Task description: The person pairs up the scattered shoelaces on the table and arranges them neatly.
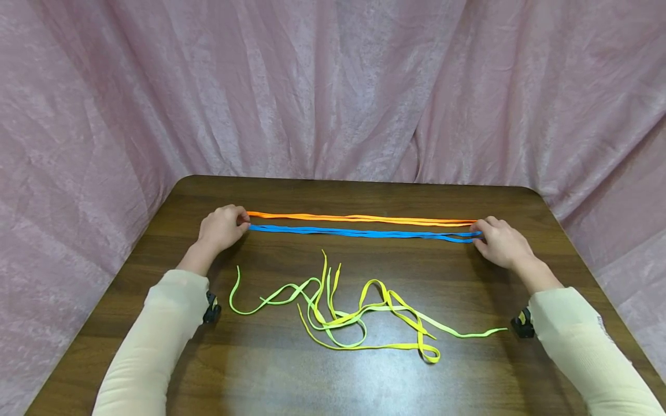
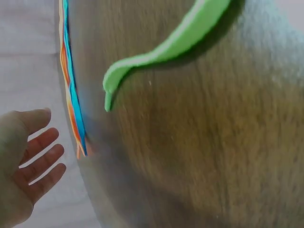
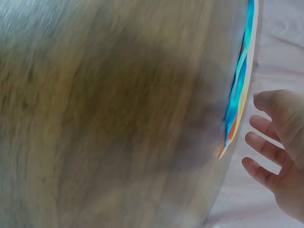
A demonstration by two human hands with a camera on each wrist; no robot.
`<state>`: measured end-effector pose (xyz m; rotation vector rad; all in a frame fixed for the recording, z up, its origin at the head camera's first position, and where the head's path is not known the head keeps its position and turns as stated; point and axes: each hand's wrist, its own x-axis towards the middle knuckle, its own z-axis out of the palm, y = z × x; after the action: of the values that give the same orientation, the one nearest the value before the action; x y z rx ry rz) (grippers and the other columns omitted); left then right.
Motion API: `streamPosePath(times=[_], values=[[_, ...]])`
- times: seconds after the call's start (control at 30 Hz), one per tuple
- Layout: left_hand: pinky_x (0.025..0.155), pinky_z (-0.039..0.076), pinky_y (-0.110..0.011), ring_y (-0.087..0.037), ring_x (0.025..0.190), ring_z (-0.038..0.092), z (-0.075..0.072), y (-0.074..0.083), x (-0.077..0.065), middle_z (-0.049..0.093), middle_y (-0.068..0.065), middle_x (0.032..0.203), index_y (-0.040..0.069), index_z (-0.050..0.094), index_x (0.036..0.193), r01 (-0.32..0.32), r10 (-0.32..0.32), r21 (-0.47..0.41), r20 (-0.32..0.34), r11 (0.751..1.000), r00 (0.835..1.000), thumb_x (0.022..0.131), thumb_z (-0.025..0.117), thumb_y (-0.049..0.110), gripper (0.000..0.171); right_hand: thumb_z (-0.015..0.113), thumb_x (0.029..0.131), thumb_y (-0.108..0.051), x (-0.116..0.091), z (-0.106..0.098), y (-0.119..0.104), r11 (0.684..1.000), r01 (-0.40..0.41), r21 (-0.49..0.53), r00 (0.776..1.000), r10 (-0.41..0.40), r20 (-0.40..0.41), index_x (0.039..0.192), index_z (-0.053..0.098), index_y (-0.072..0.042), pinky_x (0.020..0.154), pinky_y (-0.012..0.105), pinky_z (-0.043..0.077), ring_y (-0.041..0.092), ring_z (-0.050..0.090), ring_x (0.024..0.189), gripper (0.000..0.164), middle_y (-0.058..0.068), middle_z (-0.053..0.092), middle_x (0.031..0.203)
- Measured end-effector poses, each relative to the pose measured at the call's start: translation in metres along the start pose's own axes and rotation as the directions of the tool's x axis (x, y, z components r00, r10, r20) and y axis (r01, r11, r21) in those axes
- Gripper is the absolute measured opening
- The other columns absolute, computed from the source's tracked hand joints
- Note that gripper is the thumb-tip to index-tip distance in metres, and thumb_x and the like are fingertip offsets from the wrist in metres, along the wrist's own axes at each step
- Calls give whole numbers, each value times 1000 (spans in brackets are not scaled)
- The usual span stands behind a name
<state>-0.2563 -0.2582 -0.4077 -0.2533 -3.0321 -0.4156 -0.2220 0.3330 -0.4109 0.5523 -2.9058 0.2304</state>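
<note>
An orange shoelace (image 1: 359, 218) and a blue shoelace (image 1: 338, 232) lie side by side across the far part of the table, each stretched straight in doubled strands. At their left ends is my left hand (image 1: 221, 228); in the left wrist view its fingers (image 2: 45, 166) are loosely spread, with nothing between them. Over the right ends hovers my right hand (image 1: 502, 241), its fingers (image 3: 266, 147) likewise relaxed and apart in the right wrist view. Closer to me, a tangle of yellow shoelace (image 1: 364, 348) and light green shoelace (image 1: 458, 335) lies loosely crossed and looped.
Dark wood-grain tabletop (image 1: 291, 375) carries all the laces. Beyond its rounded far edge hangs a pink velvet curtain (image 1: 333, 86), which also runs along both sides. A small black wrist camera (image 1: 211, 309) sits at the left sleeve, another wrist camera (image 1: 522, 323) at the right.
</note>
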Motion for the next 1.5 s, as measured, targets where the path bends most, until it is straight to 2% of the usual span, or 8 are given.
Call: streamPosePath(times=[0.3, 0.5, 0.67, 0.77, 0.9, 1.13, 1.4, 1.5], values=[[61, 48, -41, -26, 82, 60, 7, 24, -2, 61, -6, 106, 14, 65, 101, -133, 132, 9, 28, 991, 991, 84, 66, 23, 20, 68, 78, -10, 7, 1, -21, 991, 133, -27, 990, -134, -43, 103, 62, -4, 65, 48, 47, 34, 56, 84, 26, 13, 60, 98], [64, 49, -41, -26, 89, 60, 12, 45, -6, 60, -6, 108, 13, 65, 107, -247, 246, 24, 54, 969, 968, 83, 68, 23, 26, 71, 75, -10, 9, 6, -35, 974, 227, -21, 970, -228, -79, 103, 63, -4, 69, 46, 47, 31, 57, 82, 30, 10, 60, 93], [77, 50, -41, -26, 99, 59, 17, 62, -11, 60, -7, 110, 10, 62, 113, -375, 372, 51, 59, 925, 926, 81, 70, 24, 36, 72, 76, -12, 10, 7, -49, 968, 249, -6, 967, -249, -48, 105, 63, -6, 75, 46, 47, 31, 58, 91, 31, 9, 60, 99], [87, 47, -42, -28, 107, 56, 21, 73, -13, 58, -9, 116, 8, 60, 115, -441, 437, 60, 69, 895, 897, 81, 71, 23, 39, 72, 76, -13, 10, 8, -58, 959, 282, -5, 958, -282, -45, 105, 63, -5, 77, 46, 47, 31, 58, 93, 31, 10, 60, 101], [92, 43, -44, -29, 113, 52, 25, 88, -15, 55, -10, 121, 8, 60, 117, -508, 502, 69, 88, 859, 860, 80, 72, 24, 42, 72, 76, -13, 11, 8, -70, 942, 337, 3, 941, -336, -50, 105, 63, -5, 80, 46, 47, 31, 59, 93, 31, 11, 60, 102], [90, 44, -41, -26, 113, 50, 33, 108, -17, 53, -6, 123, 13, 58, 121, -583, 573, 84, 112, 808, 812, 79, 72, 24, 46, 71, 77, -16, 14, 11, -91, 919, 393, -6, 919, -393, -36, 108, 62, -8, 78, 44, 48, 28, 58, 97, 34, 7, 59, 105], [92, 43, -39, -24, 111, 52, 45, 124, -18, 54, -5, 122, 15, 58, 120, -682, 676, 80, 91, 727, 731, 78, 72, 18, 45, 69, 80, -21, 14, 10, -117, 914, 404, 39, 914, -405, 36, 112, 62, -12, 85, 41, 46, 24, 57, 101, 34, 3, 58, 111], [90, 45, -39, -24, 110, 52, 48, 129, -19, 55, -4, 122, 16, 59, 120, -698, 691, 77, 99, 712, 716, 79, 71, 11, 43, 69, 79, -21, 14, 10, -125, 903, 426, 47, 903, -428, 34, 112, 62, -13, 83, 41, 46, 23, 56, 100, 34, 3, 58, 111]])
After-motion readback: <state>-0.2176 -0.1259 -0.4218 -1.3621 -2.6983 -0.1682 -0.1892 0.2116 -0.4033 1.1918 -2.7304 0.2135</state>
